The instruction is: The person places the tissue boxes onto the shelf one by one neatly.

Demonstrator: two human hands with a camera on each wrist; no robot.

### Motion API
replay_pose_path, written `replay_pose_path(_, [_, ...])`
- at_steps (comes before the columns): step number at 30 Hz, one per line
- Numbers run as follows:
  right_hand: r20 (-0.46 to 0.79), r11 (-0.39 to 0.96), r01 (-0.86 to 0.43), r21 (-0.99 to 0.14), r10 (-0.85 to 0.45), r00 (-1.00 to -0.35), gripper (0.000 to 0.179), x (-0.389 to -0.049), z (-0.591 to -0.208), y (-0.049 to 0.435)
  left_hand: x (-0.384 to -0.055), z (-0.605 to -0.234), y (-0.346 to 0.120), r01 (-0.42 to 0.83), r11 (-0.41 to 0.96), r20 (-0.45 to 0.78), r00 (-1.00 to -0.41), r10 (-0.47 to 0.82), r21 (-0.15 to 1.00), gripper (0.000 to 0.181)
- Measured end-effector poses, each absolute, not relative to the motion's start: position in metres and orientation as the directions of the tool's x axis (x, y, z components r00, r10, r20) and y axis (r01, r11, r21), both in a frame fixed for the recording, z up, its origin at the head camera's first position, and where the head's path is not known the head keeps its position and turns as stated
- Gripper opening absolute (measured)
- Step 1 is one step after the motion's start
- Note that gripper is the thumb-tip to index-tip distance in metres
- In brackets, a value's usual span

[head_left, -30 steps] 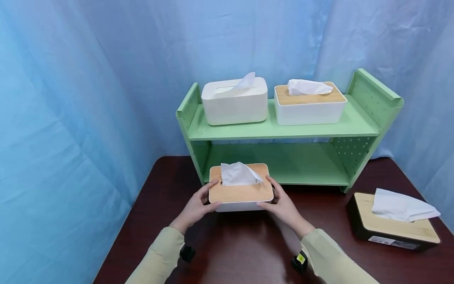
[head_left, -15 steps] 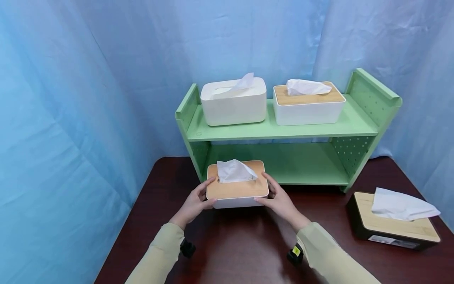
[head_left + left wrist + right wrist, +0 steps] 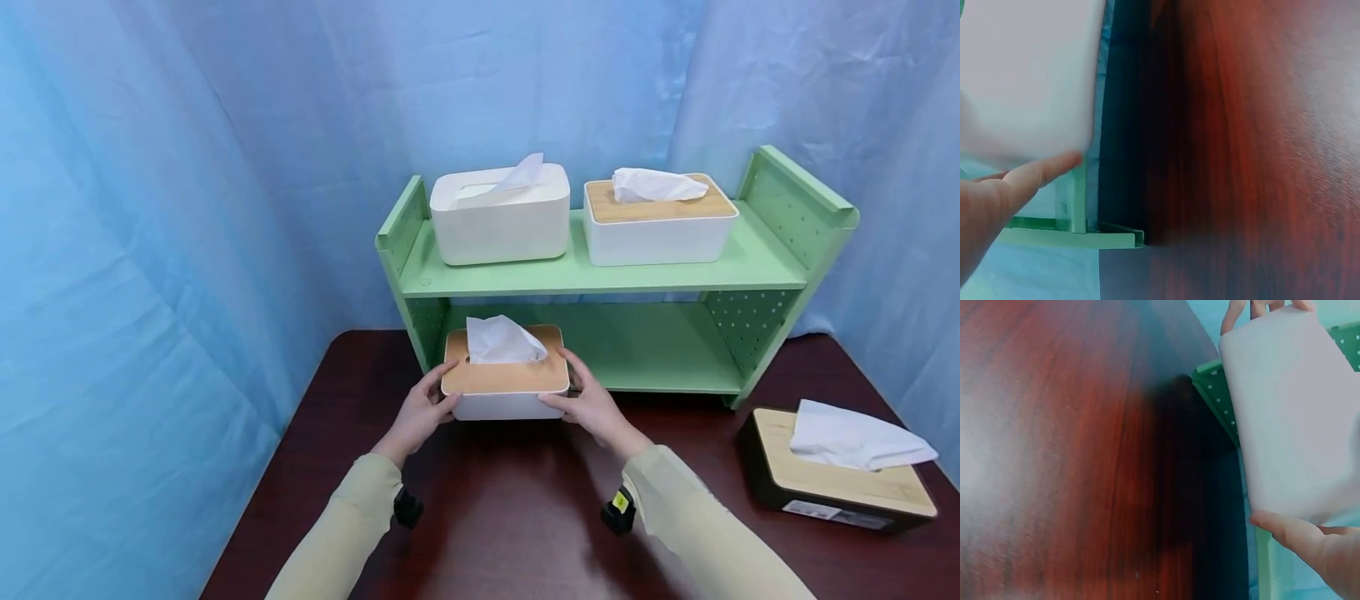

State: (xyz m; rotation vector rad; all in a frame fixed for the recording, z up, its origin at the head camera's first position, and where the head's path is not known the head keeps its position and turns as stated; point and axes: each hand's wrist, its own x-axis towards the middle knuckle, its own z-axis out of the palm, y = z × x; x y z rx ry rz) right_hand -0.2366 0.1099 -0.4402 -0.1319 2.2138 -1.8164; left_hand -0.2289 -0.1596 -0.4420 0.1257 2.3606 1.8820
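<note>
Between both hands a white tissue box with a wooden lid [image 3: 510,379] is held up, a white tissue poking out of its slot. My left hand [image 3: 422,410] grips its left end, with the thumb at the front corner and a finger on the lid's edge. At the right end my right hand [image 3: 592,408] grips it the same way. The box is in front of the green shelf's lower board [image 3: 637,342], near its left part. Both wrist views show the box's plain white front [image 3: 1029,69] above the dark table, the left thumb [image 3: 1041,175] pressing its corner.
On the upper board of the green shelf [image 3: 495,282] stand an all-white tissue box [image 3: 502,229] and another white box with a wooden lid [image 3: 660,237]. A black tissue box with a wooden lid [image 3: 840,479] lies on the table at the right. Blue curtain [image 3: 225,167] hangs behind.
Both hands have carried the held tissue box forward and upward, toward the shelf's lower opening. The other boxes have stayed where they were.
</note>
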Motion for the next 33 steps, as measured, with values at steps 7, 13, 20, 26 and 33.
replay_pose_path(7, [-0.187, 0.201, 0.135, -0.97, -0.272, -0.944, 0.088, -0.251, -0.436, 0.11, -0.24, -0.438, -0.159, -0.042, 0.245, -0.071, -0.991, 0.112, 0.969, 0.054])
replay_pose_path(13, [-0.19, 0.214, 0.132, -0.968, -0.279, -0.941, 0.087, -0.258, -0.434, 0.11, -0.246, -0.435, -0.157, -0.063, 0.253, -0.092, -0.991, 0.101, 0.965, 0.053])
replay_pose_path(20, [-0.178, 0.238, 0.117, -0.964, -0.25, -0.952, 0.087, -0.262, -0.435, 0.107, -0.253, -0.433, -0.154, -0.044, 0.252, -0.064, -0.995, 0.07, 0.967, 0.05])
replay_pose_path(26, [-0.16, 0.277, 0.098, -0.956, -0.211, -0.964, 0.089, -0.263, -0.437, 0.105, -0.253, -0.434, -0.152, -0.04, 0.259, -0.052, -0.998, 0.038, 0.965, 0.05])
replay_pose_path(33, [-0.088, 0.351, 0.024, -0.936, -0.168, -0.982, 0.09, -0.253, -0.434, 0.11, -0.244, -0.429, -0.15, 0.093, 0.408, 0.094, -0.995, 0.017, 0.908, 0.052])
